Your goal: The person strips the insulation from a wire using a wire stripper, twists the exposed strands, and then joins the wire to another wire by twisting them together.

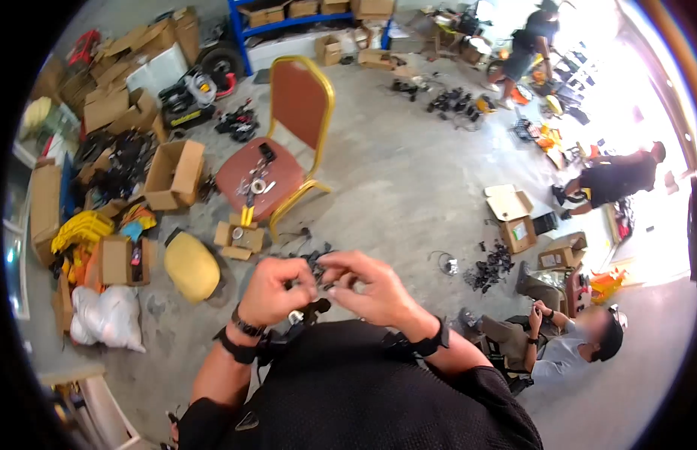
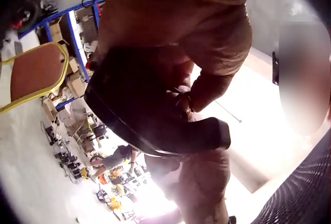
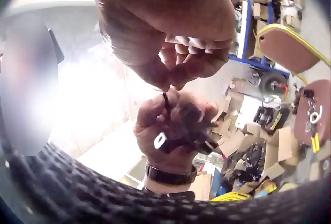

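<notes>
In front of the dark shirt, my left hand (image 1: 277, 291) grips a black plastic part (image 2: 139, 97) with a curved edge; its exact kind does not show. A small white piece (image 3: 161, 140) sits at that part in the right wrist view. My right hand (image 1: 374, 289) is close beside the left, its thumb and fingertips pinching the end of a thin dark wire (image 3: 166, 102). The wire runs down to the left hand (image 3: 150, 118). The palm of the right hand (image 3: 170, 22) hides part of its fingers.
A red chair (image 1: 303, 101) holds yellow-handled pliers (image 1: 248, 214) and a tape roll (image 1: 257, 185). Cardboard boxes (image 1: 174, 174) and a yellow stool (image 1: 192, 266) stand at left. Black parts (image 1: 491, 270) lie on the floor. A seated person (image 1: 566, 349) is at right; others work farther back.
</notes>
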The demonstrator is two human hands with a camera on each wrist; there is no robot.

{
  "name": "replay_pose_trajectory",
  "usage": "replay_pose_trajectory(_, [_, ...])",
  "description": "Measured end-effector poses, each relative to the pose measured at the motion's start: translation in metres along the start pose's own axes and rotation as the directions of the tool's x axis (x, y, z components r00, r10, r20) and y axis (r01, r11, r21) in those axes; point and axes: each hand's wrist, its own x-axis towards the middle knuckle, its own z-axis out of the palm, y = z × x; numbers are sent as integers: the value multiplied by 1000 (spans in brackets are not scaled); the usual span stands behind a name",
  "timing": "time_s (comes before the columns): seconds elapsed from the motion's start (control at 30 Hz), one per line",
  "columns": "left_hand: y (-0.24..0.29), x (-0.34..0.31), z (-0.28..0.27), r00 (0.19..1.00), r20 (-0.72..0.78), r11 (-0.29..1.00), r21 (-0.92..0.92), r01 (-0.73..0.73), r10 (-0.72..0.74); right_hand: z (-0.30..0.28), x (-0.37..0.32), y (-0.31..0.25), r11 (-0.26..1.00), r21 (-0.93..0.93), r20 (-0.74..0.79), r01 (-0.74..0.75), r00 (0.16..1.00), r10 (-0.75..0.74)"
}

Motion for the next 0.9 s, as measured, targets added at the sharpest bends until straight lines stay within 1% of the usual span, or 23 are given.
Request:
replay_pose_trajectory(0.03, [-10,-1,-4,999,25,997,-71,-18,19,1,0,-5,987,-116,-25,116,993,-119])
replay_pose_trajectory(0.07, [-15,-1,-4,998,-5,985,-159,-63,63,4,1,-8,948,-223,-34,226,970,-239])
replay_pose_trajectory(0.13, [-11,-4,-6,995,8,939,-328,100,-103,6,4,-5,879,-315,-16,357,924,-381])
replay_pose_trajectory(0.17, [-16,-4,-5,996,21,919,-385,85,-83,7,5,-4,832,-370,-10,414,893,-449])
replay_pose_trajectory(0.23, [-22,-4,-5,998,40,877,-477,65,-52,11,9,-5,765,-431,16,479,851,-524])
replay_pose_trajectory(0.3, [-16,-5,-6,992,48,858,-498,127,-119,11,12,-10,676,-499,65,542,801,-595])
replay_pose_trajectory(0.37, [-13,-7,-6,984,51,851,-495,175,-172,14,17,-9,670,-470,92,574,787,-610])
replay_pose_trajectory(0.5, [-20,-8,-6,985,76,865,-470,174,-156,18,21,-3,685,-375,119,624,766,-632])
replay_pose_trajectory(0.53, [-20,-8,-7,986,78,887,-431,164,-145,18,21,-5,678,-386,125,626,763,-634])
replay_pose_trajectory(0.6, [-21,-11,-6,982,71,890,-415,190,-176,18,17,-4,720,-374,119,584,800,-588])
replay_pose_trajectory(0.67, [-22,-12,-9,975,101,891,-396,221,-197,17,16,-3,798,-324,113,507,859,-500])
replay_pose_trajectory(0.7, [-18,-11,-7,980,100,880,-431,199,-172,16,15,-3,834,-294,113,466,884,-454])
replay_pose_trajectory(0.8, [-20,-11,-5,986,97,911,-379,163,-136,12,11,-14,961,-154,113,229,971,-213])
replay_pose_trajectory(0.83, [-15,-11,-4,983,100,916,-359,182,-156,10,10,-14,994,-57,120,94,989,-87])
replay_pose_trajectory(0.87, [-12,-11,-3,991,79,953,-276,126,-108,9,9,-14,998,42,139,-43,990,37])
replay_pose_trajectory(0.9, [-8,-10,-1,996,62,980,-189,67,-56,7,9,-13,974,137,168,-180,973,156])
